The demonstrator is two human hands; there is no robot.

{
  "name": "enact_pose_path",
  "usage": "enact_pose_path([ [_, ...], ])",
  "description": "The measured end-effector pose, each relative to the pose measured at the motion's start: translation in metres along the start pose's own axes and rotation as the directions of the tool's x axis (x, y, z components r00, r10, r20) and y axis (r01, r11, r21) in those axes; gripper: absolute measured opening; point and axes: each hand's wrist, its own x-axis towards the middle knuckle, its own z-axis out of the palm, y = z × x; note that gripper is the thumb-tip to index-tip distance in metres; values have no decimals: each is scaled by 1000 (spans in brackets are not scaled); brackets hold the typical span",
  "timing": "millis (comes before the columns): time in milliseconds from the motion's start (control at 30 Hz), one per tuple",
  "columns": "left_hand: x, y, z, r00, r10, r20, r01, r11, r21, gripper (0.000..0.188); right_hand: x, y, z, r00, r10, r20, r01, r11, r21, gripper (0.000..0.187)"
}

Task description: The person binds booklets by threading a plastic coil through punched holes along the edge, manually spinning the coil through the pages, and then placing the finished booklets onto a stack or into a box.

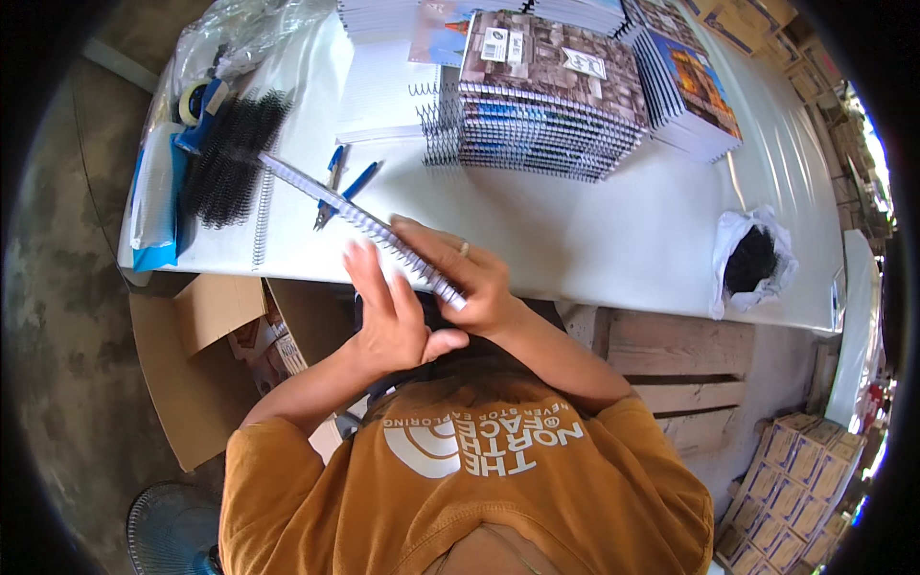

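A spiral notebook (pixel 335 199) is held edge-on above the table's front edge, slanting from far left down to near right, its coiled spine facing up. My right hand (pixel 470 278) grips its near end, fingers along the far side. Beside the spine, my left hand (pixel 391 316) has its fingers stretched out and slightly blurred; whether they touch the coil I cannot tell. Beyond the notebook, blue-handled pliers (pixel 333 168) and a second blue-handled tool (pixel 360 180) lie on the white table (pixel 594 240). A pile of black spiral coils (pixel 235 163) rests to the left, with a single coil (pixel 262 225) beside it.
Stacked spiral notebooks (pixel 551 134) stand at the back, more notebooks (pixel 690 91) to their right. A tape roll (pixel 192 103) and blue-and-clear packaging (pixel 156 201) lie left. A white bag (pixel 754 261) holds black material at right. Below are an open carton (pixel 196 359) and a fan (pixel 172 532).
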Motion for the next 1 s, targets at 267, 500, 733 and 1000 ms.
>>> enact_pose_path([
  [267,69,17,-110,849,-524,68,515,792,-327,29,69,-67,-37,987,-5,164,44,970,-239,40],
  [500,79,-26,-55,607,-655,449,639,66,-767,14,60,-35,-41,843,527,102,-537,825,175,20],
  [733,88,-50,-46,682,-440,584,623,-68,-779,14,51,-35,-31,892,440,-106,-423,894,150,18],
  [1000,113,-32,-41,812,-410,415,581,505,-639,20,58,-39,-64,933,148,-328,-199,971,-129,19],
])
